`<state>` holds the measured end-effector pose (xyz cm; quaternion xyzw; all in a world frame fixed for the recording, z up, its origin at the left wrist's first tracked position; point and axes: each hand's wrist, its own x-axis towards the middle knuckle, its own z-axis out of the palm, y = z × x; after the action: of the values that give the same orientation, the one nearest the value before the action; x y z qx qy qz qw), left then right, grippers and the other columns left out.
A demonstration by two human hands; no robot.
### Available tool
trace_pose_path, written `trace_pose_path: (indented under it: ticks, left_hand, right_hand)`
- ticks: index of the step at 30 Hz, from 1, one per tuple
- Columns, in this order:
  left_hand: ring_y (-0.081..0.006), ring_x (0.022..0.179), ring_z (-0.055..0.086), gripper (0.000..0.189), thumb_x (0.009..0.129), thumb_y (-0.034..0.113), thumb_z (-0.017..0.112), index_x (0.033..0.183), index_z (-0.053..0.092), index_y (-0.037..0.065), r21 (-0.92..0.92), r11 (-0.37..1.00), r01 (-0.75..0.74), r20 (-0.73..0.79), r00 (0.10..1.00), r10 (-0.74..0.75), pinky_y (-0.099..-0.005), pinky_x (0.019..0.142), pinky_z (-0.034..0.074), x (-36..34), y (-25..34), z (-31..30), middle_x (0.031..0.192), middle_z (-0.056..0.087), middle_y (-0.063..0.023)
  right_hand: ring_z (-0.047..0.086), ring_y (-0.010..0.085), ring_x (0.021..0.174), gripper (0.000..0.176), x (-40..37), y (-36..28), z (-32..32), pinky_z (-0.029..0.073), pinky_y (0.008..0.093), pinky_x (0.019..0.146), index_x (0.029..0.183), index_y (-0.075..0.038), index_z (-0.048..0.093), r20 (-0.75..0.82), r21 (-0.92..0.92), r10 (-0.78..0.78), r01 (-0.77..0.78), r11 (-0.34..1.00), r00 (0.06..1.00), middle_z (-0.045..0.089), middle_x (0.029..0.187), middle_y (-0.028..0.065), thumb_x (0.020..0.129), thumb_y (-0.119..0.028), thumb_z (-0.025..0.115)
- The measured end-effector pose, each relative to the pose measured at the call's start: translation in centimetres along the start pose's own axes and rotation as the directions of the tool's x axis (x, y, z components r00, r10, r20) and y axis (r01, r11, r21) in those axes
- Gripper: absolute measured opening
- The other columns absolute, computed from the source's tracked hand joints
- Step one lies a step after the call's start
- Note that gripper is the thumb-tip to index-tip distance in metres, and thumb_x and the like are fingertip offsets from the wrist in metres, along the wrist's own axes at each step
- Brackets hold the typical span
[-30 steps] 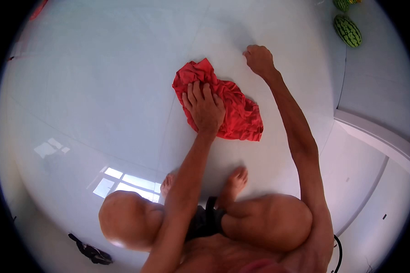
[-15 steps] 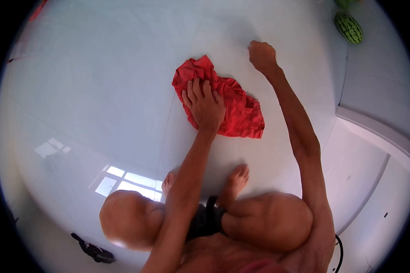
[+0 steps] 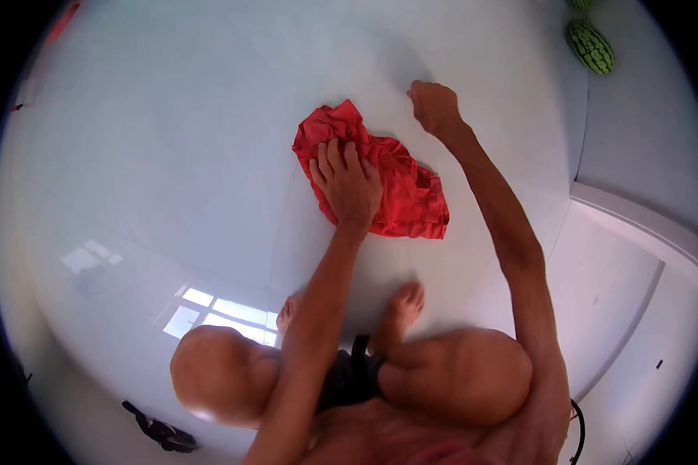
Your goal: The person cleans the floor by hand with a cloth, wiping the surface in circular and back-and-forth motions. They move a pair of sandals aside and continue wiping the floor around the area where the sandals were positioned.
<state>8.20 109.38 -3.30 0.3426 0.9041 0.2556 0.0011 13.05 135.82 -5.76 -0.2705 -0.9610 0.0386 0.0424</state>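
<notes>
A crumpled red cloth (image 3: 407,194) lies on the pale, glossy floor. My left hand (image 3: 349,182) rests on its left part with the palm down and the fingers spread, so it is open. To the upper right of the cloth, my right hand (image 3: 436,108) hovers apart from it, curled into a closed fist over its own shadow. Whether anything is inside that fist is hidden.
Two green striped watermelons show at the upper right, the nearer watermelon (image 3: 591,48) in full. A white raised ledge (image 3: 628,213) runs along the right. My bent knees (image 3: 457,376) are below, and a dark object (image 3: 163,434) lies at lower left.
My right hand has shifted a little left and down, toward the cloth, still closed. My left hand and the red cloth have hardly moved.
</notes>
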Motion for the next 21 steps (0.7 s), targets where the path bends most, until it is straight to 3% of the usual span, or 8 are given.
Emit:
trace_pose_path:
  ticks: [3, 4, 7, 9, 11, 14, 17, 21]
  left_hand:
    - [-0.0400, 0.148, 0.040, 0.041, 0.095, 0.020, 0.065, 0.133, 0.061, 0.004, -0.003, 1.000, 0.001, -0.015, 1.000, -0.001, -0.0625, 0.124, 0.027, -0.5, -0.1, 0.3, 0.152, 0.050, -0.0200]
    - [-0.0398, 0.148, 0.040, 0.040, 0.095, 0.020, 0.065, 0.132, 0.061, 0.004, -0.004, 1.000, -0.003, -0.026, 1.000, 0.003, -0.0626, 0.124, 0.028, -0.6, -0.1, 0.3, 0.152, 0.050, -0.0197]
    - [-0.0395, 0.149, 0.039, 0.040, 0.095, 0.020, 0.065, 0.132, 0.061, 0.004, -0.002, 1.000, 0.006, 0.003, 1.000, -0.006, -0.0629, 0.124, 0.027, -0.3, 0.0, 0.0, 0.152, 0.049, -0.0198]
    - [-0.0395, 0.149, 0.039, 0.040, 0.095, 0.020, 0.065, 0.132, 0.061, 0.004, 0.000, 1.000, 0.007, -0.003, 1.000, -0.007, -0.0629, 0.124, 0.027, -0.3, 0.0, 0.3, 0.152, 0.049, -0.0198]
    - [-0.0396, 0.149, 0.039, 0.041, 0.095, 0.019, 0.065, 0.134, 0.060, 0.005, 0.007, 1.000, 0.006, -0.014, 1.000, -0.006, -0.0630, 0.124, 0.027, -0.4, -0.2, 0.3, 0.153, 0.048, -0.0198]
    - [-0.0398, 0.148, 0.039, 0.042, 0.095, 0.017, 0.065, 0.135, 0.060, 0.005, 0.009, 1.000, -0.016, -0.040, 0.999, 0.016, -0.0634, 0.124, 0.026, -0.3, 0.2, 0.3, 0.153, 0.047, -0.0198]
    - [-0.0402, 0.148, 0.039, 0.043, 0.095, 0.017, 0.065, 0.136, 0.060, 0.005, 0.017, 1.000, -0.022, -0.065, 0.998, 0.023, -0.0637, 0.124, 0.026, -0.7, 0.2, 0.2, 0.153, 0.047, -0.0200]
    - [-0.0409, 0.148, 0.039, 0.045, 0.095, 0.017, 0.065, 0.138, 0.059, 0.006, 0.003, 1.000, -0.029, -0.073, 0.997, 0.029, -0.0636, 0.124, 0.026, -0.5, 0.2, 0.2, 0.153, 0.047, -0.0200]
  right_hand:
    - [0.073, 0.0366, 0.080, 0.013, 0.5, 1.0, -2.0, 0.058, 0.0511, 0.071, 0.086, -0.008, 0.067, 0.056, 0.025, 0.197, -0.199, 0.980, 0.979, 0.072, 0.079, 0.0162, 0.096, -0.017, 0.066]
    - [0.073, 0.0361, 0.079, 0.015, 0.0, 1.7, -1.1, 0.058, 0.0497, 0.071, 0.086, -0.007, 0.066, 0.040, 0.003, 0.079, -0.079, 0.997, 0.996, 0.071, 0.078, 0.0156, 0.096, -0.018, 0.067]
    - [0.071, 0.0380, 0.080, 0.016, -4.6, -1.7, -2.3, 0.058, 0.0503, 0.071, 0.086, -0.006, 0.065, 0.046, 0.073, 0.012, -0.015, 0.997, 0.999, 0.070, 0.081, 0.0149, 0.097, -0.017, 0.067]
    - [0.069, 0.0412, 0.085, 0.020, -8.6, -2.9, -4.0, 0.056, 0.0537, 0.074, 0.090, -0.004, 0.063, 0.010, 0.160, 0.147, -0.147, 0.976, 0.989, 0.068, 0.085, 0.0168, 0.101, -0.021, 0.064]
    - [0.067, 0.0434, 0.091, 0.030, -13.3, -4.6, -6.1, 0.056, 0.0532, 0.075, 0.100, -0.002, 0.064, 0.121, 0.260, 0.363, -0.382, 0.887, 0.924, 0.066, 0.096, 0.0226, 0.104, -0.031, 0.067]
    - [0.070, 0.0417, 0.091, 0.044, -20.6, -9.0, -8.6, 0.058, 0.0520, 0.074, 0.130, -0.002, 0.061, 0.129, 0.139, 0.399, -0.415, 0.899, 0.908, 0.063, 0.109, 0.0241, 0.104, -0.037, 0.068]
    - [0.071, 0.0410, 0.092, 0.052, -23.4, -11.0, -8.7, 0.060, 0.0511, 0.075, 0.139, -0.003, 0.056, 0.290, 0.224, 0.472, -0.538, 0.812, 0.833, 0.063, 0.111, 0.0247, 0.103, -0.037, 0.068]
    - [0.072, 0.0414, 0.091, 0.044, -22.7, -9.6, -5.8, 0.060, 0.0493, 0.076, 0.133, -0.002, 0.056, 0.083, 0.254, 0.595, -0.595, 0.763, 0.799, 0.063, 0.112, 0.0252, 0.099, -0.025, 0.073]
